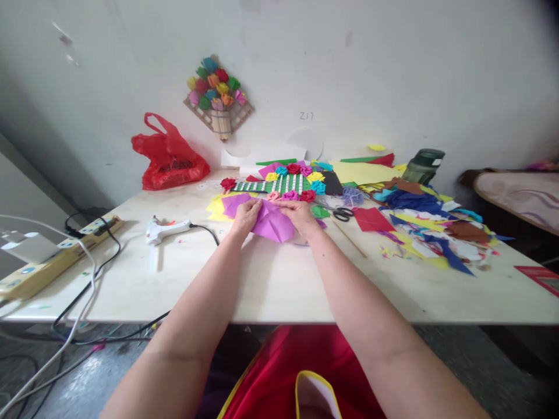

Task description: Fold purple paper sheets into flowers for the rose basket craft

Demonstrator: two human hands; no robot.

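At the left of a white table [271, 285], a yellow power strip [17, 284] carried plugs and cords, and beside it lay a white glue gun [168, 231] with a black cable. Behind these, a red plastic bag [172, 166] slumped near the wall, with a wall decoration [218, 87] of many-coloured paper tulips hanging above it. At the centre, both forearms stretched forward over the table. The left hand [247, 216], knuckles up, pinched a sheet of purple paper [274, 226] between thumb and fingers; the right hand [299, 216], its fingers pointing inward, gripped the same sheet from the other side. The paper was bright, thin and creased, held just above the table in front of a green panel [286, 185] edged with paper roses. Handwriting [306, 116] on the wall above read "217" or "Z17". To the right lay black-handled scissors [343, 214], a thin wooden stick [351, 240], a red paper piece [372, 220] and a heap of coloured scraps [413, 202]. Behind the heap, a dark green bottle [423, 167] bore a white label too small to read. At the far right edge, a red printed sheet [539, 277] was likewise illegible.
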